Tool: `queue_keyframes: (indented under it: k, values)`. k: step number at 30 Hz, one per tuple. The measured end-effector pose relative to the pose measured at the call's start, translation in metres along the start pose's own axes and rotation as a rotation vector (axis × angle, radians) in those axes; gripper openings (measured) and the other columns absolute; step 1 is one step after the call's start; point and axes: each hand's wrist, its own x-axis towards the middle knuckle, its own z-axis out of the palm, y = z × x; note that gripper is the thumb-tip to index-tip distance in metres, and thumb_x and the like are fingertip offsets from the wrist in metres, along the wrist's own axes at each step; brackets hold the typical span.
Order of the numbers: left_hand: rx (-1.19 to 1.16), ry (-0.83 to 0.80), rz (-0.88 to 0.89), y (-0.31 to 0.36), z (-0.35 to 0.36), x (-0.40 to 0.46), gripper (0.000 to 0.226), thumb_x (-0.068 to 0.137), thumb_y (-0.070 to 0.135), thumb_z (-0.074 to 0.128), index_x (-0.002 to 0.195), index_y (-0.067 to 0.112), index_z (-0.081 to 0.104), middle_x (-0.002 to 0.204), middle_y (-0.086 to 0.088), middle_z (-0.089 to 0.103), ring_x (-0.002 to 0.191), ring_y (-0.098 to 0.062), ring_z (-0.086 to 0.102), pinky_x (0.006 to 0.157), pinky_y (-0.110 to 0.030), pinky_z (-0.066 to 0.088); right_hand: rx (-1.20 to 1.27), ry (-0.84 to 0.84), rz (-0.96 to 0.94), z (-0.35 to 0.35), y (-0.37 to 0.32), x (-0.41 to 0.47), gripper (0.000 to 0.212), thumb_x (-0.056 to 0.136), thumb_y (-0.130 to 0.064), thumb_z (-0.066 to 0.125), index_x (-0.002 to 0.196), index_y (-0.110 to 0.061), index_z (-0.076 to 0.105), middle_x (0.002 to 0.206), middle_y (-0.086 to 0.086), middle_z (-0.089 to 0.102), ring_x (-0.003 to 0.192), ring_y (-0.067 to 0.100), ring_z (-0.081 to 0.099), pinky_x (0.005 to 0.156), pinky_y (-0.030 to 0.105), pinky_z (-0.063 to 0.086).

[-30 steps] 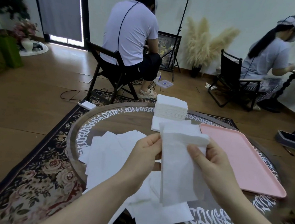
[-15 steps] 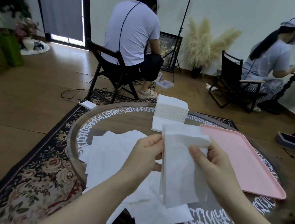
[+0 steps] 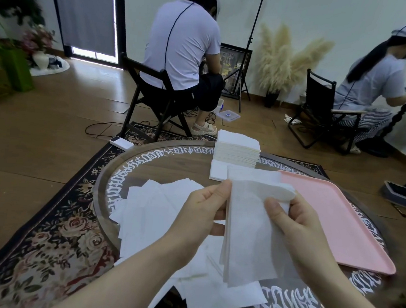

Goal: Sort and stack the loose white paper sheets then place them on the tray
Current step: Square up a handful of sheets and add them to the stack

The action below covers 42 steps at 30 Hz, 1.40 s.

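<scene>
A thin bundle of white paper sheets point(image 3: 249, 232) hangs upright above the round table, its top edge folded over to the right. My left hand point(image 3: 202, 214) pinches its left edge near the top. My right hand point(image 3: 296, 224) grips its right edge, thumb on the front. Several loose white sheets point(image 3: 153, 213) lie scattered on the table under and left of my hands. A neat tall stack of white sheets point(image 3: 237, 149) stands at the table's far side on a flat sheet. The pink tray point(image 3: 332, 220) lies to the right with nothing on it.
The round wooden table point(image 3: 171, 168) with white lettering around its rim stands on a floral rug point(image 3: 52, 234). Two people sit on dark folding chairs point(image 3: 158, 96) beyond the table. A small white device point(image 3: 121, 143) lies on the floor by the rug.
The top edge of the held bundle has curled further over to the right. Both hands keep their hold and have barely shifted.
</scene>
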Motion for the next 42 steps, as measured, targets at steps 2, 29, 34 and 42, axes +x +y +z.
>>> queue_keyframes:
  k: [2,29,34,42]
  values:
    - [0.018,0.046,0.006,-0.001,0.000,0.001,0.037,0.097,0.042,0.051,0.099,0.016,0.077,0.089,-0.003,0.075,0.079,-0.016,0.069,0.064,-0.032,0.058,0.012,-0.019,0.010,0.000,-0.001,-0.001,0.024,0.082,-0.025,0.059,0.106,-0.021,0.065,0.088,-0.001,0.076,0.071,0.012,0.072,0.056,0.019,0.054]
    - [0.163,0.236,0.103,-0.007,0.004,0.002,0.033,0.102,0.032,0.049,0.092,0.015,0.075,0.084,-0.006,0.074,0.075,-0.016,0.065,0.076,-0.041,0.056,0.012,-0.002,0.006,0.000,0.001,0.003,0.024,0.079,-0.032,0.064,0.099,-0.022,0.071,0.095,0.007,0.077,0.080,0.024,0.074,0.064,0.032,0.060]
    - [0.138,0.213,0.079,-0.006,0.006,-0.001,0.033,0.103,0.030,0.046,0.097,0.016,0.075,0.094,-0.006,0.076,0.083,-0.016,0.071,0.073,-0.038,0.059,-0.029,-0.002,0.029,0.003,0.003,0.003,0.026,0.082,-0.032,0.062,0.105,-0.021,0.068,0.094,0.003,0.077,0.078,0.019,0.074,0.060,0.026,0.056]
    - [0.117,0.147,0.106,-0.003,0.006,-0.005,0.031,0.090,0.043,0.060,0.095,0.016,0.074,0.090,-0.004,0.077,0.084,-0.016,0.073,0.070,-0.031,0.058,-0.038,0.053,0.019,0.007,0.004,0.002,0.016,0.093,-0.017,0.059,0.106,-0.013,0.066,0.092,0.005,0.076,0.076,0.016,0.072,0.059,0.022,0.055]
